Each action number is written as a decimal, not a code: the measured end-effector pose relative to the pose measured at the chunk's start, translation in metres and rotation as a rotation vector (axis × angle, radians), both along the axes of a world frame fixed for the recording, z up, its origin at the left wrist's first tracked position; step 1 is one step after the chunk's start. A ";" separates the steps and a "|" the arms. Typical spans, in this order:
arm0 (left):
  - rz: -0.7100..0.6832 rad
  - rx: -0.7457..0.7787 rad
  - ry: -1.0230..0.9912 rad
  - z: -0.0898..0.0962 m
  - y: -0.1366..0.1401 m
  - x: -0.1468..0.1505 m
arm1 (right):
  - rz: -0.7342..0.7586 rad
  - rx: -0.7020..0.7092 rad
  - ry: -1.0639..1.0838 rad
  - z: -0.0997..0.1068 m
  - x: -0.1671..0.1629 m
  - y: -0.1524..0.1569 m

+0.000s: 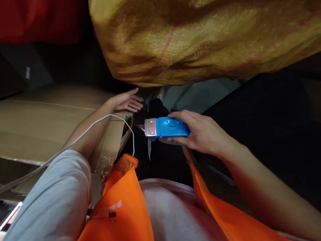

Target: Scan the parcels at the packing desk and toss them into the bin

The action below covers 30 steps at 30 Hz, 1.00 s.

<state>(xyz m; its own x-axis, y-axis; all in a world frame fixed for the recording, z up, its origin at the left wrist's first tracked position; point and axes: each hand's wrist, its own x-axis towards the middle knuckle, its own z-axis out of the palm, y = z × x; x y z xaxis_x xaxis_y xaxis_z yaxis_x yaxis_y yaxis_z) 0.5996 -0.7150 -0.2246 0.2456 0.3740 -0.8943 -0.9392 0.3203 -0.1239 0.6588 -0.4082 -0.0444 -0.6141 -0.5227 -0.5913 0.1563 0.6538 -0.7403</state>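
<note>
My right hand (200, 128) is closed around a blue hand-held tape dispenser (173, 126) with a riveted metal plate at its front end. That end points left, and a pale strip hangs beneath it. My left hand (128, 101) holds nothing; its fingers are stretched out and apart, just beyond the front of the dispenser. Below my left forearm lies a brown cardboard box (33, 123), its near end covered with shiny tape.
A large yellow woven sack (211, 29) bulges above my hands, with a red sack (27, 19) at upper left. A white cable (91, 125) runs across my left arm to my orange vest (121, 214). Dark surfaces lie to the right.
</note>
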 end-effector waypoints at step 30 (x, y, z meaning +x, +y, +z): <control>-0.042 -0.213 0.265 0.121 -0.102 -0.079 | -0.229 0.123 -0.179 -0.052 0.058 0.042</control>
